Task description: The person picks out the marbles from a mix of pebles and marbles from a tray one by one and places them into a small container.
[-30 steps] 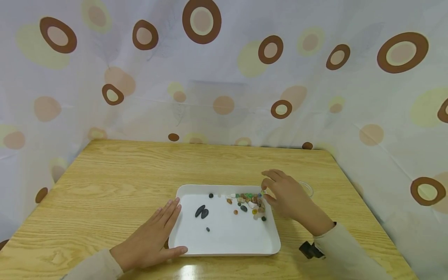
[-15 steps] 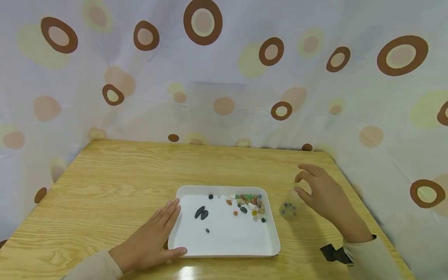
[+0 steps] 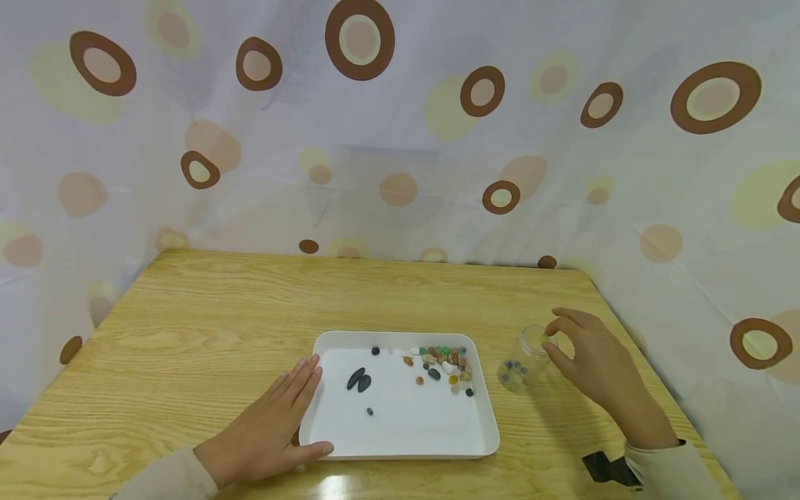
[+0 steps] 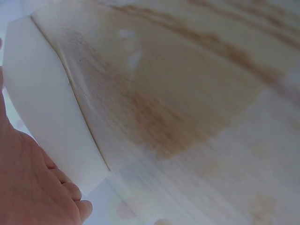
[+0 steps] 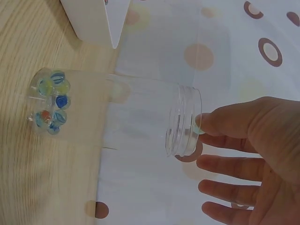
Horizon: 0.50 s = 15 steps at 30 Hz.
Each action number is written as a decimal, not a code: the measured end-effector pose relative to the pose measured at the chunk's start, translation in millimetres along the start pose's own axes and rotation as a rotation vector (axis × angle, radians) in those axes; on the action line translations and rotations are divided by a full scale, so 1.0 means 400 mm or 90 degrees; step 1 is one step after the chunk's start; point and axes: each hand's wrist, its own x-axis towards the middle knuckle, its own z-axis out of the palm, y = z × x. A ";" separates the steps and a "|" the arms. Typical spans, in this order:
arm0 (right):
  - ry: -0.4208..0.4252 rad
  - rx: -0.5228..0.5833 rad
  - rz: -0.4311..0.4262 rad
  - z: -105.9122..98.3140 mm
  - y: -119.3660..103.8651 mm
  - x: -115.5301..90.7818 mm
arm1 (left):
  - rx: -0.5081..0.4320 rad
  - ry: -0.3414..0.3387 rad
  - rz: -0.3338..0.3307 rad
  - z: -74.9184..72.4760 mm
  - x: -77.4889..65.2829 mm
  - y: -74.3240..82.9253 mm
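My right hand [image 3: 590, 357] pinches a small greenish glass marble [image 5: 200, 124] between thumb and index finger, at the mouth of a clear jar [image 3: 531, 351]. The other fingers are extended. Several blue and green marbles [image 5: 57, 101] lie at the bottom of the jar, which stands upright just right of a white tray [image 3: 400, 434]. With straight fingers, my left hand [image 3: 269, 423] rests against the tray's left side; its thumb lies at the front left corner. In the left wrist view the palm [image 4: 33, 187] shows beside the tray's wall.
Several mixed coloured stones and marbles [image 3: 446, 361] are gathered in the tray's back right corner. Two long black pebbles [image 3: 360, 379] and a few small dark ones lie farther left. A patterned cloth [image 3: 400, 139] hangs behind the wooden table [image 3: 250, 298].
My right hand has moved from the tray's back right corner rightward to the jar's mouth, carrying the marble, uncovering the jar. The left hand stays on the tray.
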 end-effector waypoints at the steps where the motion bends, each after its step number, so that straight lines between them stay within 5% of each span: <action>1: 0.003 -0.001 -0.001 0.000 0.001 -0.001 | 0.001 0.001 0.000 0.001 0.000 0.000; 15: -0.016 -0.003 0.014 0.003 -0.001 -0.002 | 0.003 -0.001 -0.004 0.000 -0.002 0.001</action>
